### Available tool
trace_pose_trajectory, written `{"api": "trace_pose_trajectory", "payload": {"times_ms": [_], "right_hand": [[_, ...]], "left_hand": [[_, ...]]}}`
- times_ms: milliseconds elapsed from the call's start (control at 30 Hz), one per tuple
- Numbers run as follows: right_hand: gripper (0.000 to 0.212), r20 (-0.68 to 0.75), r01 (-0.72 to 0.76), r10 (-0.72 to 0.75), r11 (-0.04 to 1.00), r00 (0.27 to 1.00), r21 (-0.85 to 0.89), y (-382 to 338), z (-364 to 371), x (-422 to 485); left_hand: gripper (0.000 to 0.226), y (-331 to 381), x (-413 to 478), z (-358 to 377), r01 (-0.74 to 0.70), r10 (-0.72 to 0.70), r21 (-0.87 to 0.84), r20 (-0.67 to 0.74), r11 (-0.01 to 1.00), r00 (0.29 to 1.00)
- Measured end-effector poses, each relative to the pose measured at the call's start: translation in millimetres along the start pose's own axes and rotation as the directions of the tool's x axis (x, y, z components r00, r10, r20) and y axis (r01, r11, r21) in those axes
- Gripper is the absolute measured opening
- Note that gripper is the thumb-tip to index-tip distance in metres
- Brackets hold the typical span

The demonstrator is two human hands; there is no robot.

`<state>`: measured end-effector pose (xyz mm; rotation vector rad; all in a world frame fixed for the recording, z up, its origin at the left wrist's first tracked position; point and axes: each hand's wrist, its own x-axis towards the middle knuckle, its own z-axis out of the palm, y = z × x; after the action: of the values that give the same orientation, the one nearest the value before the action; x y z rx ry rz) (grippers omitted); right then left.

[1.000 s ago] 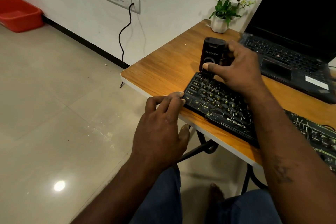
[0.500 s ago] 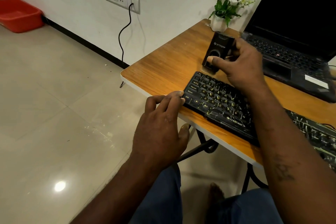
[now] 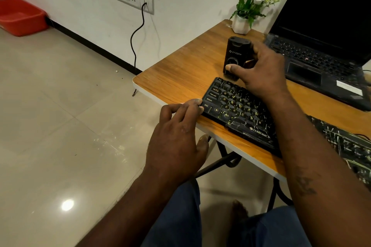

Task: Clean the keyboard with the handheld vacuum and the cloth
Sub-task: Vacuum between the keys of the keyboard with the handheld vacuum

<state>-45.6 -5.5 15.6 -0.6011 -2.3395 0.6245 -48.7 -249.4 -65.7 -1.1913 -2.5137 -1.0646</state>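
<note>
**On the wooden surface, left corner: keyboard and handheld vacuum**

*Item 1, keyboard* (image 3: 236,106). Black, with yellow legends, lying flat and slantwise near the front edge of the surface (image 3: 186,70). It looks like a stiff, shallow plastic slab, likely light enough to skate on the smooth wood if pushed. The keycaps are the delicate part. It is best steadied by its end or frame, not by the keys.

*Item 2, handheld vacuum* (image 3: 235,54). A small black upright cylinder standing at the far left corner of the keyboard. I cannot tell whether its base meets the keys or the wood. It has a hard, smooth shell and is probably light, a one-hand tool. The sensible hold is round the mid-body, with the thumb free for the round front button.

*Item 3, right hand* (image 3: 261,72). Wrapped round the vacuum, thumb laid across its lower front, fingers behind.

*Item 4, left hand* (image 3: 176,142). Fingertips rest against the keyboard's left end by the Ctrl and Shift keys, clasping nothing. The thumb hangs below the surface edge.

*Item 5, cloth.* Not to be seen from where I stand.

*Sundries.* An open laptop (image 3: 321,62) and a white flower pot (image 3: 241,25) stand behind.
</note>
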Motion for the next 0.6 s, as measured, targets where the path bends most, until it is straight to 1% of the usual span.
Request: {"api": "trace_pose_trajectory", "payload": {"times_ms": [67, 133, 200, 267, 300, 367, 433, 500, 567, 600], "right_hand": [[0.059, 0.009, -0.01, 0.01, 0.998, 1.0, 0.065, 1.5, -2.5, -1.0], [0.058, 0.074, 0.01, -0.02, 0.991, 0.997, 0.133, 1.1, -2.1, -4.1], [0.06, 0.093, 0.033, -0.041, 0.996, 0.995, 0.085, -0.2, 1.9, -4.6], [0.062, 0.028, 0.029, -0.029, 1.0, 0.999, -0.008, -1.3, 3.4, -0.8], [0.062, 0.0, 0.021, -0.021, 0.999, 1.0, -0.025, -1.0, 2.6, 0.4], [0.06, 0.003, 0.017, -0.017, 0.999, 1.0, 0.045, -0.3, 0.2, -0.7], [0.058, 0.059, 0.038, -0.045, 0.992, 0.997, 0.122, -0.2, -0.1, -3.5], [0.059, 0.06, 0.051, -0.055, 0.997, 0.997, 0.066, 0.0, 2.4, -2.9], [0.06, -0.003, 0.034, -0.034, 0.999, 0.999, -0.02, 1.3, 1.9, 0.9], [0.06, -0.021, 0.024, -0.025, 0.999, 0.999, -0.022, 2.8, 0.3, 2.3]], "left_hand": [[0.07, 0.1, -0.1, 0.0, 0.0, 0.0, -0.008, -0.001, 1.0, 1.0], [0.071, 0.1, -0.2, 0.5, 0.001, -0.001, -0.007, -0.001, 1.0, 1.0], [0.071, -0.3, -0.1, 1.3, 0.0, 0.0, -0.002, 0.005, 1.0, 1.0], [0.07, -1.0, -0.3, 1.5, -0.002, 0.002, -0.003, 0.008, 1.0, 1.0], [0.07, -1.2, -0.7, 1.4, -0.002, 0.002, -0.006, 0.007, 1.0, 1.0], [0.07, -1.8, -1.1, 1.6, -0.005, 0.005, -0.012, 0.0, 1.0, 1.0], [0.071, -2.4, -0.9, 2.4, -0.009, 0.009, -0.017, -0.003, 1.0, 1.0], [0.071, -3.8, -0.2, 2.9, 0.0, 0.001, -0.01, 0.006, 1.0, 1.0], [0.069, -4.9, -0.1, 2.5, 0.005, -0.005, 0.009, 0.025, 1.0, 1.0], [0.068, -5.6, -0.1, 2.2, 0.004, -0.005, 0.014, 0.027, 1.0, 1.0]]}}
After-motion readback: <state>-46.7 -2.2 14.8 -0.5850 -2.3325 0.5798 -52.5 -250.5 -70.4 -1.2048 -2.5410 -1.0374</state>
